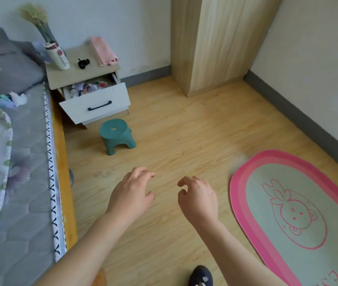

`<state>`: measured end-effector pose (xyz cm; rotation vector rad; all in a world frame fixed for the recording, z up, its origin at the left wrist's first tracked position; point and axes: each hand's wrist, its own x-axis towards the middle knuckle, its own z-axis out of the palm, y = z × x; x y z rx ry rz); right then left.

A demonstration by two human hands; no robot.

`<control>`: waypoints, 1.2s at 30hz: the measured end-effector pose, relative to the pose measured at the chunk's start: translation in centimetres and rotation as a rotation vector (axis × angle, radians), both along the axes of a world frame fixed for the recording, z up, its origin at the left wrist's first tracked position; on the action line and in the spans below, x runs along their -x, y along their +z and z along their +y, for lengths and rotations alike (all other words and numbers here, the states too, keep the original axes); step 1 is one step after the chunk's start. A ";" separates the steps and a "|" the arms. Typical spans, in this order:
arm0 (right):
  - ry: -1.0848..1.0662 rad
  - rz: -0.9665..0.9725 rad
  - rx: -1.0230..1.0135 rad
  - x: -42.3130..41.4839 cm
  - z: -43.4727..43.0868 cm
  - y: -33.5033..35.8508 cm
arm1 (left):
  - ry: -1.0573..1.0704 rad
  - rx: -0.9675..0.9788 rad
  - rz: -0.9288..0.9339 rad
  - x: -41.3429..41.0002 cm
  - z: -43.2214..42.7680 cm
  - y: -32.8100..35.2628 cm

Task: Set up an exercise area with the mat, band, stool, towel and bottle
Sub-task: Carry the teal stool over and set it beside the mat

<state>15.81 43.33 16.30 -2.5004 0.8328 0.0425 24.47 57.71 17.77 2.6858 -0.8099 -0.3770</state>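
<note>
A small green plastic stool stands on the wood floor in front of the nightstand. An oval mat, pink-rimmed with a green middle and a cartoon figure, lies flat on the floor at the right. A folded pink towel rests on the nightstand top, beside a small black item that may be the band. A white bottle-like vessel holding dried grass stands there too. My left hand and my right hand hover over bare floor, fingers curled apart, holding nothing.
A bed with grey bedding runs along the left. The nightstand has its white drawer pulled out, full of small items. A wooden wardrobe stands in the far corner. My dark slipper shows at the bottom.
</note>
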 end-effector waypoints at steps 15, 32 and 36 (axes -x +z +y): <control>0.263 0.075 -0.082 -24.6 -2.6 0.8 | 0.264 0.072 0.079 -21.1 -1.1 0.3; 0.284 0.200 -0.348 -56.6 -0.5 -0.6 | 0.826 0.492 0.525 -49.6 3.0 -4.4; 0.196 0.256 -0.447 -65.1 1.2 -3.3 | 0.914 0.553 0.587 -58.1 5.0 -5.9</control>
